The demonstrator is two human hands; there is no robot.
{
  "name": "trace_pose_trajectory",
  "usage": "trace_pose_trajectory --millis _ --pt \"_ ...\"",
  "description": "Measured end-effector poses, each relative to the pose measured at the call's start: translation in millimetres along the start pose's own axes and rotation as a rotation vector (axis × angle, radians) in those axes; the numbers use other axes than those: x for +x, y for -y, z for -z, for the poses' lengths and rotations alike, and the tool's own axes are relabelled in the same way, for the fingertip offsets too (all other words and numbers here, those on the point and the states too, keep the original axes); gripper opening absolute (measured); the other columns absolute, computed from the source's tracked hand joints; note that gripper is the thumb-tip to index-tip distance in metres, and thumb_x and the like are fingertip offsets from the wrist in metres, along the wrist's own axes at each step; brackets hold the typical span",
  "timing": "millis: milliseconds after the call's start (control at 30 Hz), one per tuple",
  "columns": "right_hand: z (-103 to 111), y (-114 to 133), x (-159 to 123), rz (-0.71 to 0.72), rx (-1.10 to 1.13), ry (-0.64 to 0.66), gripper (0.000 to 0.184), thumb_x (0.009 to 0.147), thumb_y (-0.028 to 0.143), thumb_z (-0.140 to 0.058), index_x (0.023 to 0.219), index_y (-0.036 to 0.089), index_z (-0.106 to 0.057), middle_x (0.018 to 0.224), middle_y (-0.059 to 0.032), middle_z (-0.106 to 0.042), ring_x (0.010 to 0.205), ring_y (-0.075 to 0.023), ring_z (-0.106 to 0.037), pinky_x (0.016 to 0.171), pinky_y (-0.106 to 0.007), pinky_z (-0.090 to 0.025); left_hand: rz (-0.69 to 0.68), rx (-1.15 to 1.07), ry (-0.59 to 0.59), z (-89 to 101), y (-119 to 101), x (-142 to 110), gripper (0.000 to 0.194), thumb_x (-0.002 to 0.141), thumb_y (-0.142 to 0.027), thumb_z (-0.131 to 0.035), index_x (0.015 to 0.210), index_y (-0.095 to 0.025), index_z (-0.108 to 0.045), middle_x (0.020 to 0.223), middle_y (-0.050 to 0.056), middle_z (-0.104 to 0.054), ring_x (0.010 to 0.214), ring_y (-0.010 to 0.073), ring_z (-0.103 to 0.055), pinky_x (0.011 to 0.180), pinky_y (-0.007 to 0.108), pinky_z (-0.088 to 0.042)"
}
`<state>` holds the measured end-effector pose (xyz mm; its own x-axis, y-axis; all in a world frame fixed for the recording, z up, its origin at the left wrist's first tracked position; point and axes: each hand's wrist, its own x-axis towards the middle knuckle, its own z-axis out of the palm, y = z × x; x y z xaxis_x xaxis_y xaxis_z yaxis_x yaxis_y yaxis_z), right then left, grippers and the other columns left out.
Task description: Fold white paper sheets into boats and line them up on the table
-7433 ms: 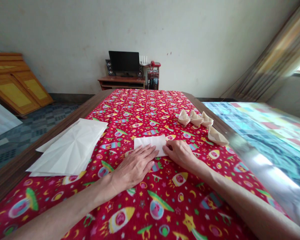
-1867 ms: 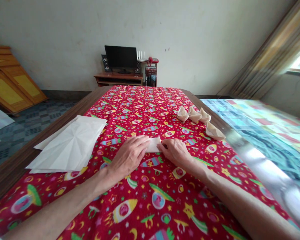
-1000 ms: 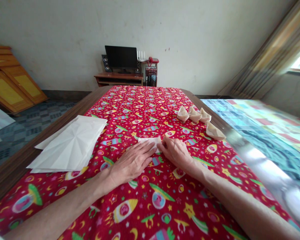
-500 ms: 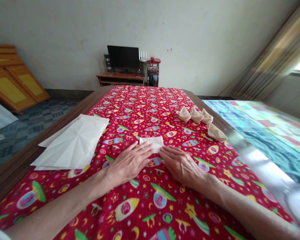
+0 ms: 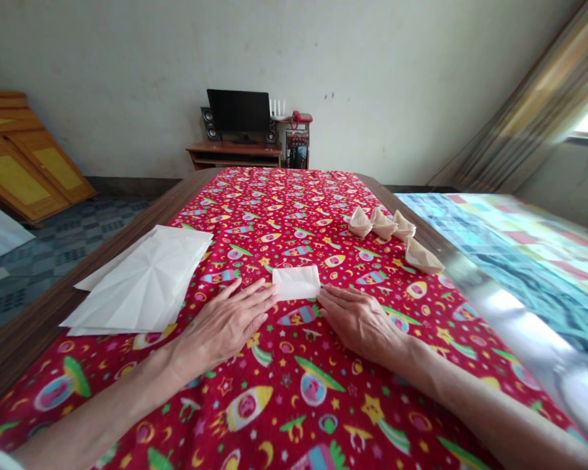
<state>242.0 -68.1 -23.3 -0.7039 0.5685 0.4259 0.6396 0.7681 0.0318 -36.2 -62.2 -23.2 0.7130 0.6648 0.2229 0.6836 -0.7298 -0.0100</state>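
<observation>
A small folded piece of white paper (image 5: 296, 282) lies flat on the red patterned cloth (image 5: 284, 365), between my two hands. My left hand (image 5: 228, 320) rests flat with fingers stretched out, its fingertips at the paper's left edge. On the other side, my right hand (image 5: 357, 320) lies palm down, fingers straight and close together, with the tips by the paper's lower right corner. Neither hand grips anything. To the left is a stack of larger white paper sheets (image 5: 142, 281) with radiating creases on the top one.
Several folded paper boat shapes (image 5: 360, 223) sit at the right side of the cloth. A brown table edge (image 5: 44, 333) shows along the left. Beyond the table stand a monitor (image 5: 239, 111) and a red telephone (image 5: 298, 118). A bed (image 5: 509, 254) is on the right.
My left hand has slid left off the folded paper to its left edge, uncovering it. My right hand has shifted slightly to the right.
</observation>
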Motion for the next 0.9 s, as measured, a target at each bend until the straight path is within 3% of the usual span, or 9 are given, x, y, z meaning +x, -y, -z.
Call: trace_pose_trajectory --millis 100,233,400,567,667,767,900 --pt "-4.4 -6.3 1.5 -0.080 0.020 -0.031 0.024 0.093 0.019 -0.040 0.096 0.016 -0.064 0.095 -0.0081 -0.070 0.091 -0.0166 -0.064 0.081 -0.026 -0.050 0.007 -0.021 -0.049 -1.2 -0.8 -1.5 0.038 0.096 -0.029 -0.036 0.133 -0.027 -0.046 0.138 -0.001 -0.049 0.132 0.0183 -0.039 0.110 0.040 -0.030" --pt "-10.6 -17.9 14.9 -0.438 0.050 -0.093 0.021 0.091 0.033 -0.049 0.093 0.019 -0.064 0.077 -0.0030 -0.068 0.067 -0.0134 -0.062 0.061 -0.023 -0.043 0.028 -0.042 -0.075 -3.8 -4.0 0.4 0.038 0.095 -0.025 -0.037 0.131 -0.025 -0.049 0.137 0.001 -0.049 0.131 0.0191 -0.040 0.109 0.042 -0.033" --pt "-14.8 -21.3 32.8 -0.686 0.205 0.005 0.022 0.079 0.043 -0.061 0.075 0.022 -0.062 0.066 0.0023 -0.064 0.056 -0.0111 -0.055 0.051 -0.021 -0.034 0.017 -0.065 -0.128 -8.8 -2.8 0.9 0.038 0.094 -0.024 -0.039 0.131 -0.024 -0.049 0.136 0.001 -0.050 0.129 0.0207 -0.042 0.107 0.044 -0.036" --pt "-15.4 -15.2 34.3 -0.717 0.346 0.018 0.014 0.074 0.031 -0.061 0.066 0.020 -0.062 0.060 0.0032 -0.061 0.055 -0.0108 -0.053 0.053 -0.021 -0.034 0.002 -0.064 -0.139 -13.1 -0.7 0.7 0.040 0.094 -0.022 -0.040 0.133 -0.023 -0.047 0.137 0.003 -0.049 0.129 0.0207 -0.041 0.108 0.043 -0.036" --pt "-16.6 -15.2 32.8 -0.723 0.438 -0.042 0.015 0.075 0.029 -0.060 0.063 0.019 -0.060 0.057 0.0035 -0.059 0.053 -0.0101 -0.052 0.052 -0.020 -0.035 0.021 -0.074 -0.187 -12.4 -1.3 1.8 0.043 0.092 -0.018 -0.039 0.135 -0.021 -0.044 0.143 0.006 -0.041 0.131 0.0208 -0.039 0.109 0.041 -0.036" --pt "-14.5 -19.7 32.5 -0.717 0.452 -0.232 0.016 0.077 0.029 -0.059 0.065 0.018 -0.058 0.057 0.0034 -0.058 0.052 -0.0096 -0.050 0.051 -0.020 -0.036 0.040 -0.072 -0.275 -7.7 -2.7 4.4 0.047 0.091 -0.014 -0.038 0.138 -0.020 -0.039 0.149 0.007 -0.031 0.134 0.0226 -0.034 0.110 0.041 -0.035" --pt "1.2 -23.9 32.0 -0.595 0.259 -0.486 0.015 0.082 0.029 -0.055 0.071 0.019 -0.056 0.064 0.0013 -0.058 0.055 -0.0104 -0.049 0.053 -0.022 -0.037 0.050 -0.064 -0.363 6.7 -6.4 9.6 0.054 0.091 -0.013 -0.037 0.143 -0.024 -0.027 0.152 0.006 -0.024 0.135 0.0243 -0.032 0.111 0.042 -0.035"
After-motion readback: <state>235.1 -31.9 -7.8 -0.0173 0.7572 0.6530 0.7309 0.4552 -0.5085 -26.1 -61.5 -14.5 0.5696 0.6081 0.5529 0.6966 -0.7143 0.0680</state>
